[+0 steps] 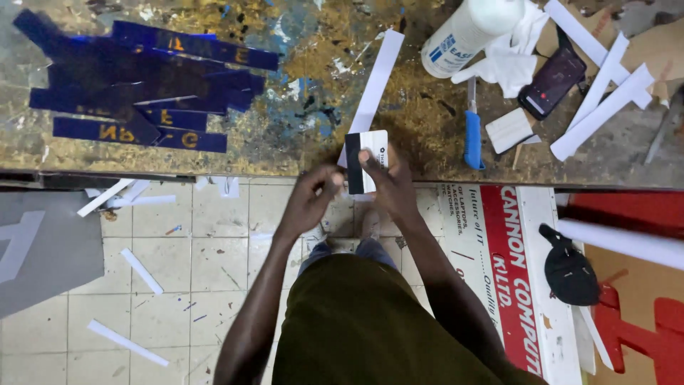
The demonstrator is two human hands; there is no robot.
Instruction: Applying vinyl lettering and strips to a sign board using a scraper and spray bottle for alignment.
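Both my hands meet at the front edge of a paint-stained workbench (299,85). My right hand (388,187) holds a small white card (367,160) with a dark stripe down its left side, thumb on its face. My left hand (313,194) pinches the card's left edge with its fingertips. A long white strip (377,78) lies on the bench just behind the card, running up and away.
Several dark blue strips with gold letters (142,85) lie at the left. A blue-handled knife (473,132), white bottle (470,32), white cloth (509,60), phone (552,80) and white strips (605,100) are at the right. A red-and-white sign board (509,271) and black cap (570,272) lie on the floor.
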